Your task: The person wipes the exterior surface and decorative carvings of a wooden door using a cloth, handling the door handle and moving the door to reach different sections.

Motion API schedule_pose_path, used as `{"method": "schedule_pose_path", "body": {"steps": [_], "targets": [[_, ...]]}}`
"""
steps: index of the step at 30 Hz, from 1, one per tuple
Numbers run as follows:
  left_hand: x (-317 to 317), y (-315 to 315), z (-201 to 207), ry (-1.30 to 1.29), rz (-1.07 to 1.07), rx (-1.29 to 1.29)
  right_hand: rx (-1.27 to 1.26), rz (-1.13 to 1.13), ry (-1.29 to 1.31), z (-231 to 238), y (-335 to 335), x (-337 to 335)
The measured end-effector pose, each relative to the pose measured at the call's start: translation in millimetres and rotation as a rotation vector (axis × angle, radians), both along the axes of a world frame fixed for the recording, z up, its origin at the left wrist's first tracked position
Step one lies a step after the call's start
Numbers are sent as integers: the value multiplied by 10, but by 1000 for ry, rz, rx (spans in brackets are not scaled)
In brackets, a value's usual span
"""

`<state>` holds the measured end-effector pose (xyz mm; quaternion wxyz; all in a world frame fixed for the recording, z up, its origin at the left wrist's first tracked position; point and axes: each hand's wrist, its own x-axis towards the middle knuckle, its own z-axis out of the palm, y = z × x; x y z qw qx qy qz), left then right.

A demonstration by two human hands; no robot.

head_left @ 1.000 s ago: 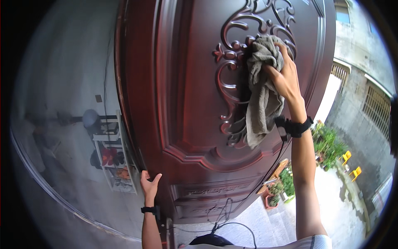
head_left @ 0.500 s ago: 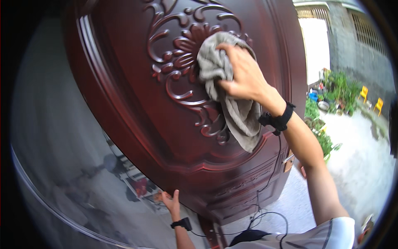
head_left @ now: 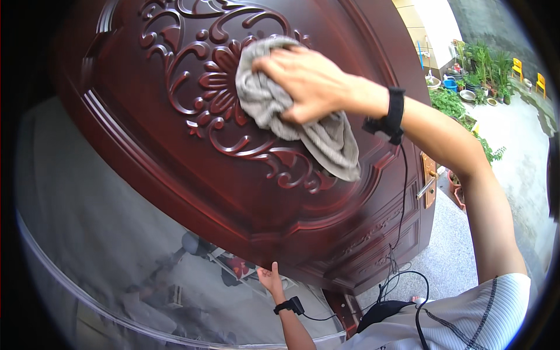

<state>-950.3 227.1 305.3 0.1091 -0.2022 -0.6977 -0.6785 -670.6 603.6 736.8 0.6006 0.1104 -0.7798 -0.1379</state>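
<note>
A glossy, dark red door [head_left: 175,169] with raised panels spreads across the view, set aslant; below it, at the left, a grey floor is seen. Nearest, a white ribbed sleeve [head_left: 501,309] is shown at the lower right, with a black cable [head_left: 423,326] looped beside it; the left hand [head_left: 270,281] is held low at the door's edge, its thumb spread away from its fingers, though whether the edge is touched cannot be told; a black band [head_left: 289,305] is worn on that wrist, and another [head_left: 394,115] on the right. By the right hand [head_left: 309,81] a grey cloth [head_left: 337,149] is gripped in a bunch and held against the carved flower [head_left: 221,81] of the upper panel, part of its folds left hanging toward the lower right; the flower is partly covered by it. Lower on the door, a metal handle [head_left: 427,185] is mounted near the right edge; past the lower edge, a white rack [head_left: 254,281] is partly hidden. Farther off, green plants [head_left: 483,65] are grouped around a blue tub [head_left: 450,85]; beyond these, two yellow chairs [head_left: 517,69] are placed near a grey wall [head_left: 496,23].
</note>
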Motion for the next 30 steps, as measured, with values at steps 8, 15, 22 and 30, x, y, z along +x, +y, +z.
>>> {"method": "schedule_pose_path", "body": {"steps": [8, 15, 22, 30], "targets": [[70, 33, 98, -9, 72, -101, 53, 10, -101, -205, -36, -159], [-6, -19, 28, 70, 35, -18, -115, -21, -57, 106, -85, -67], [37, 78, 27, 32, -40, 34, -138, 95, 27, 278, -85, -162], [-118, 10, -103, 95, 91, -68, 116, 77, -181, -8, -297, -229]]}}
